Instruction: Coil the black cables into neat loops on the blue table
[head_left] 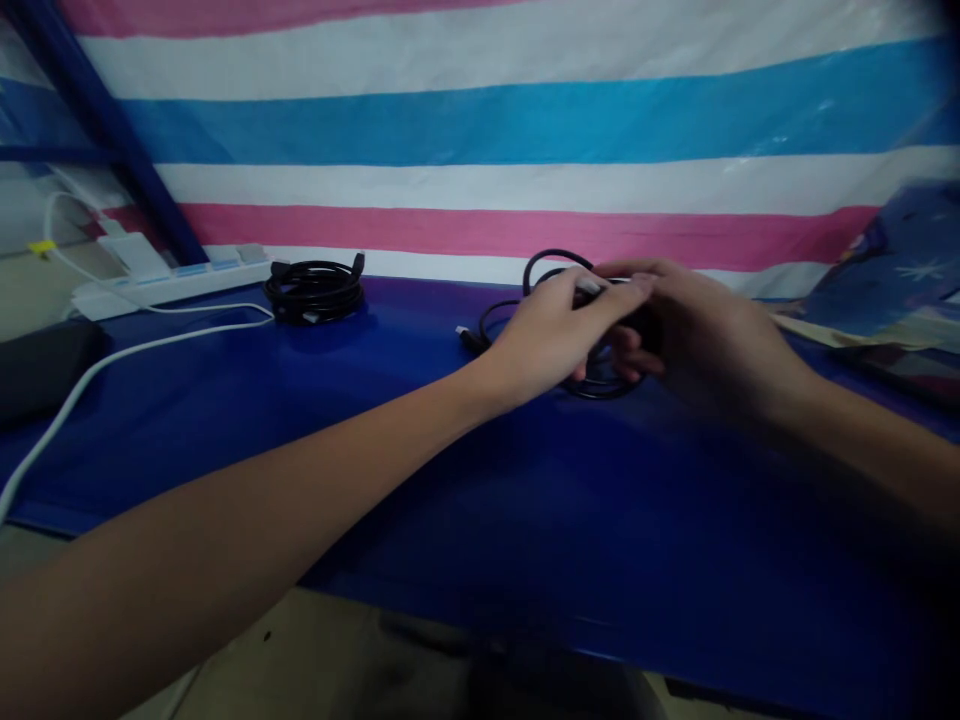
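Both my hands close around a loosely coiled black cable (551, 258) just above the blue tabletop, right of the middle. My left hand (555, 325) grips the coil from the left, its thumb and fingers bent over the loops. From the right, my right hand (705, 325) wraps the same coil, with its fingertips curled beneath. One connector end (471, 338) of the cable sticks out to the left of my left wrist. Part of the coil is hidden behind my fingers.
A second coiled black cable (315, 292) lies on the blue table (420, 330) at left. Behind it sits a white power strip (217, 278) with a white charger (135, 250) and white cord (97, 375). A dark flat object (45, 370) lies far left. A striped sheet (480, 120) hangs behind.
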